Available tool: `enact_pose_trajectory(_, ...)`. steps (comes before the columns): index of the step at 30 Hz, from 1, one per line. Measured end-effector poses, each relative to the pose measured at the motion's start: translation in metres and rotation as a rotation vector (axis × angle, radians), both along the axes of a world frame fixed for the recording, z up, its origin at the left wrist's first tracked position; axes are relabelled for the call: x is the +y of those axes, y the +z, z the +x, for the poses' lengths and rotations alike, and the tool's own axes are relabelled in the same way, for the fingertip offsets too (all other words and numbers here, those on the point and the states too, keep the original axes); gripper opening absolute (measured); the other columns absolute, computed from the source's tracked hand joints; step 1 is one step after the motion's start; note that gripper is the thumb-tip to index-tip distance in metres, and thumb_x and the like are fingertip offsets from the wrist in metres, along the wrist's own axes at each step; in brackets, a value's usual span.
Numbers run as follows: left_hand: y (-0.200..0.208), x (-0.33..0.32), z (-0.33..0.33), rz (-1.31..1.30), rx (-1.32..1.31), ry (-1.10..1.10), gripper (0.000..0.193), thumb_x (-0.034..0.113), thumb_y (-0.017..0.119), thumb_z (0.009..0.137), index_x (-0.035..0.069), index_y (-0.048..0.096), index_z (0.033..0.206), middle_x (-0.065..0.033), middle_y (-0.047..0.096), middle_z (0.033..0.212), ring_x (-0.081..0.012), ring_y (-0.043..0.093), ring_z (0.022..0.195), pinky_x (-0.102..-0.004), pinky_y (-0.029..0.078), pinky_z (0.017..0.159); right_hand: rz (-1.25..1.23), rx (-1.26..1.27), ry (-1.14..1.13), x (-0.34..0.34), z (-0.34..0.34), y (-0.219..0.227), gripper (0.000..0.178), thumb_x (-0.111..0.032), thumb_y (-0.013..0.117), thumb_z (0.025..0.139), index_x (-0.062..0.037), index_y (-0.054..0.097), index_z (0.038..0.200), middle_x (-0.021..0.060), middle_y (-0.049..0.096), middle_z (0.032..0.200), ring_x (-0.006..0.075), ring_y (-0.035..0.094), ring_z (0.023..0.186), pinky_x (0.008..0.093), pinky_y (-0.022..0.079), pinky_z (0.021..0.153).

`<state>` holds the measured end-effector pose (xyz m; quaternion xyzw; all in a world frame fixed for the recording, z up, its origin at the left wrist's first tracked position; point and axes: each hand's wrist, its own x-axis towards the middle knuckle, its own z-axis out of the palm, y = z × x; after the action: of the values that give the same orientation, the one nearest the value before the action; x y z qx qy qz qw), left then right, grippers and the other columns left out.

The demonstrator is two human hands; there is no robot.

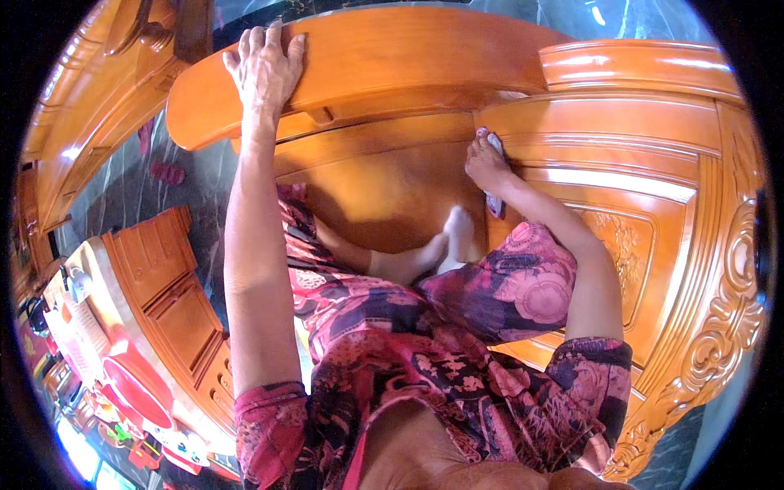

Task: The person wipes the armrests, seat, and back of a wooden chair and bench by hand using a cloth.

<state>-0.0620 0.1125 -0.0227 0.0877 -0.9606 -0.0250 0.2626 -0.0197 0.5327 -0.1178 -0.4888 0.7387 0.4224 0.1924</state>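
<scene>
My left hand (266, 72) lies on the curved orange-brown wooden armrest (408, 53), fingers stretched toward its far edge and thumb apart. On the right, my right hand (487, 163) is closed around a bunched, greyish-purple cloth (495, 204). Part of that cloth sticks out above the fingers and part hangs below them, against the wooden bench's back panel (604, 131). Between my hands is the smooth wooden seat (376, 175), with my folded legs and light socks (459, 229) on it.
A carved scroll border (723, 302) edges the bench at right. To the left stands a wooden cabinet (159, 286) with red trays (135, 388) and other items on top. A pair of dark red slippers (167, 172) lies on the dark marbled floor (122, 192).
</scene>
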Motion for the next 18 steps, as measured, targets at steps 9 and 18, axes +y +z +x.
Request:
enact_pose_trajectory(9,0.004,0.004,-0.002,0.002,0.026,-0.006,0.045,0.050,0.053,0.090,0.013,0.060,0.115,-0.0084,0.061,0.119,-0.0284,0.049,0.122,-0.0617,0.029,0.100,-0.055,-0.051,-0.240,0.004,-0.014,-0.003,0.033,-0.026,0.058,0.083,-0.0130,0.069,0.112,0.0124,0.062,0.120,0.0360,0.047,0.122,0.0593,0.024,0.107)
enact_pose_trajectory(18,0.011,0.009,0.006,0.129,0.092,-0.032,0.041,0.033,0.059,0.086,0.005,0.057,0.116,-0.0145,0.055,0.119,-0.0329,0.045,0.121,-0.0560,0.028,0.105,-0.693,0.522,-0.262,0.011,-0.025,0.087,0.041,-0.024,0.063,0.077,0.0004,0.064,0.109,0.0183,0.058,0.119,0.0385,0.042,0.126,0.0580,0.021,0.110)
